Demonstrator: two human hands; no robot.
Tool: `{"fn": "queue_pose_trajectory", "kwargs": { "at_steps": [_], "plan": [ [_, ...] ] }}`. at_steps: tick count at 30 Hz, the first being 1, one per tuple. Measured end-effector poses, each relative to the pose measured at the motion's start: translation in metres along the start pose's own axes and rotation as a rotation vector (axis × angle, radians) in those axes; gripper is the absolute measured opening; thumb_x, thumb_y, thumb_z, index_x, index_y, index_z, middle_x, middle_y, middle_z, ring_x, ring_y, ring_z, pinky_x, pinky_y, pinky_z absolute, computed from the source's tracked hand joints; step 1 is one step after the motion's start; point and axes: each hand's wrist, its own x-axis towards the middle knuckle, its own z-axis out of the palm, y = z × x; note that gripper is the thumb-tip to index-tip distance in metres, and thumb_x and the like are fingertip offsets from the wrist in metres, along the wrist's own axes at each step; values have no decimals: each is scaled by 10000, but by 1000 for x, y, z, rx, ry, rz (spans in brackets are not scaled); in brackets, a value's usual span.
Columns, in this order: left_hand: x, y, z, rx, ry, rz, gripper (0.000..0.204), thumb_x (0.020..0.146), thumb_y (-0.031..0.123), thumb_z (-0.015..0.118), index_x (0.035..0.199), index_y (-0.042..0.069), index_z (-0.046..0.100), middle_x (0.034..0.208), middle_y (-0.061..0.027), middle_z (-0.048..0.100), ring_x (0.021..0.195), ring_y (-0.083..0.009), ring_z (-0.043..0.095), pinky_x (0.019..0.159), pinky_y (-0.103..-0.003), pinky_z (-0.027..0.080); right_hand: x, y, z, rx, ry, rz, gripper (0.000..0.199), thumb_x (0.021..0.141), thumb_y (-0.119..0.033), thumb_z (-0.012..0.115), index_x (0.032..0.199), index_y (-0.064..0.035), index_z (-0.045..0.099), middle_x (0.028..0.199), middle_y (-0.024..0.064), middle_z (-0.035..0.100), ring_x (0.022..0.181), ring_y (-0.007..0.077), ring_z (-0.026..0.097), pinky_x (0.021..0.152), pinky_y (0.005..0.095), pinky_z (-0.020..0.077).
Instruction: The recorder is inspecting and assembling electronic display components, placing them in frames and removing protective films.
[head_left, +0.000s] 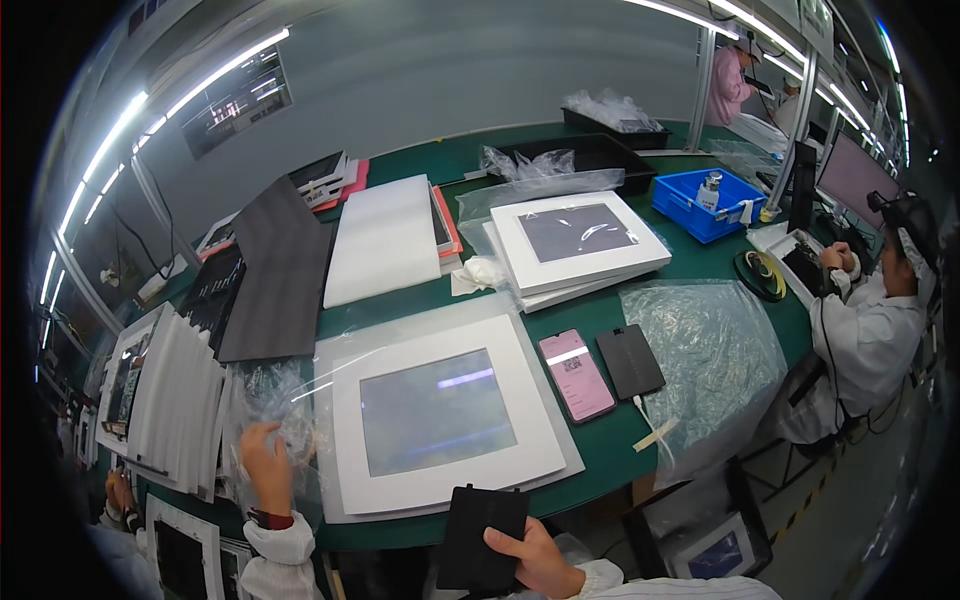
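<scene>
R hand (535, 560) grips a black flat panel (482, 538) at the worktop's (610, 450) near edge; L hand (265, 462) on a clear plastic bag (262, 400).
Panel looks thin, stiff, light & smooth, so prob. slippery: best held by its edges w/ thumb over the face. R fingers clamp its lower right edge. L fingers are curled, pinching the soft, crinkly film beside the white-framed display (440, 415).

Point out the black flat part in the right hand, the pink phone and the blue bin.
black flat part (480, 535), head view, middle of its dark face.
pink phone (577, 375), head view, centre of its back.
blue bin (690, 215), head view, front wall.
</scene>
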Motion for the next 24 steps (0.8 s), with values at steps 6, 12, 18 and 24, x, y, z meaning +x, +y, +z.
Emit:
{"fn": "queue_pose_trajectory", "kwargs": {
  "at_steps": [6, 12, 18, 24],
  "plan": [
    [-5, 51, 6, -870, -349, -332, 102, 872, 72, 588, 952, 13, 612, 761, -57, 609, 633, -131, 581, 569, -249, 473, -4, -47, 1, 125, 263, -339, 294, 877, -122, 643, 1117, 23, 553, 985, 104, 643, 838, 184, 643, 745, 308, 538],
    [-1, 45, 30, -812, -581, -629, 327, 954, 284, 485, 876, -15, 594, 687, -74, 609, 562, -165, 589, 527, -294, 463, 6, -70, -13, -4, 406, -480, 316, 876, -113, 647, 1144, 7, 531, 990, 79, 618, 854, 178, 626, 772, 292, 528],
    [8, 31, 47, -519, -694, -347, 564, 942, 402, 415, 667, -49, 610, 592, -195, 592, 585, -324, 612, 629, -423, 462, 8, -64, -21, -11, 457, -542, 340, 870, -101, 653, 1164, 6, 519, 1011, 79, 613, 860, 179, 621, 792, 297, 525],
    [16, 32, 54, -457, -764, -405, 610, 941, 451, 415, 695, -59, 642, 637, -188, 634, 661, -326, 646, 666, -420, 476, 8, -63, -25, -98, 419, -466, 294, 863, -90, 663, 1116, 6, 547, 982, 71, 626, 858, 164, 621, 791, 292, 523]
  ]
}}
